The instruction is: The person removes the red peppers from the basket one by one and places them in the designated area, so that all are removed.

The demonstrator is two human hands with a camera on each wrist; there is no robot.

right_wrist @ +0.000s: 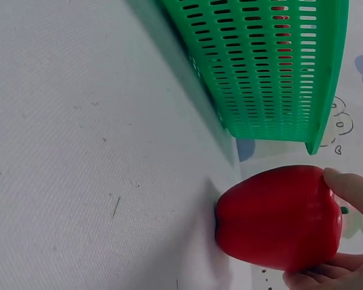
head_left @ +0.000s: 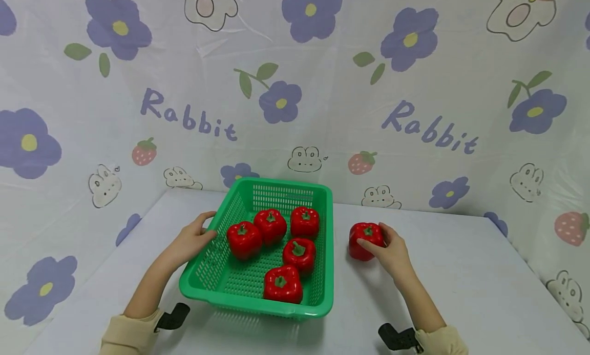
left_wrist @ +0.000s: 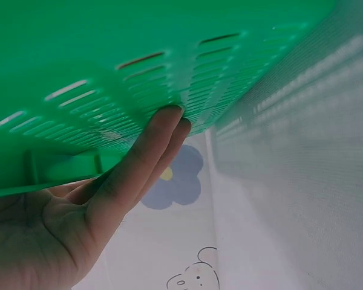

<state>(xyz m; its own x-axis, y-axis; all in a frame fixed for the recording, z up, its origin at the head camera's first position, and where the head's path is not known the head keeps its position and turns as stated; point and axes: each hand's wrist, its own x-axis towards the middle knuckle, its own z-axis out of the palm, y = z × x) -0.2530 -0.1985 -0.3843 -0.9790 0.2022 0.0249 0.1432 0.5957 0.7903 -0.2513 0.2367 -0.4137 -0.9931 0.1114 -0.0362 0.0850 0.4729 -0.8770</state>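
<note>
Gripped by the right hand (head_left: 394, 253) is a red bell pepper (head_left: 361, 232), left of which a green plastic basket (head_left: 329, 252) of five more peppers (head_left: 244, 242) is held by the left hand (head_left: 190, 241).

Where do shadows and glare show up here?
Head view: small glints on glossy red bell peppers, soft shadow below the rectangular green plastic basket; left wrist view: pale light streaks on the white tabletop; right wrist view: soft shadow beside the held pepper.
</note>
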